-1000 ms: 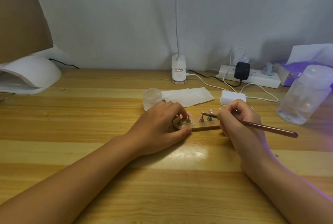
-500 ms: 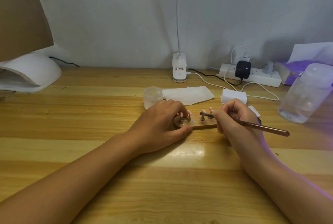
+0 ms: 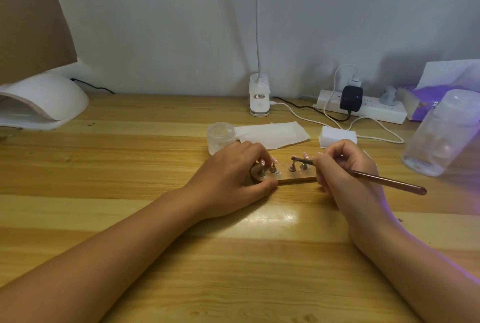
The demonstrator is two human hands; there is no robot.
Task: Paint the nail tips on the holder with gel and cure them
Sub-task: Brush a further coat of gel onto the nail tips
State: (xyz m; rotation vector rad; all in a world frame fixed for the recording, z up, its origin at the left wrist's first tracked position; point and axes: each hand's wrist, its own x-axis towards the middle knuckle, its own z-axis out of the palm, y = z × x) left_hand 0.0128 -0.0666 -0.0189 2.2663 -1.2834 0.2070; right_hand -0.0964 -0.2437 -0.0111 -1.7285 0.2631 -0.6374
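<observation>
The left hand (image 3: 231,177) is gripping, fingers curled, the left end of the wooden nail-tip holder (image 3: 298,176), which is lying mid-table (image 3: 130,166) nearer the far edge, while the right hand (image 3: 345,169) is pinching a gel brush (image 3: 384,180) whose bristles are touching the third nail tip (image 3: 294,156) from the left.

I see a varnished, glossy wooden table (image 3: 130,166), a shiny coppery brush handle (image 3: 384,182), a frosted plastic jar (image 3: 220,138), a matt paper wipe (image 3: 270,135) and a smooth white plastic lamp (image 3: 52,99).
</observation>
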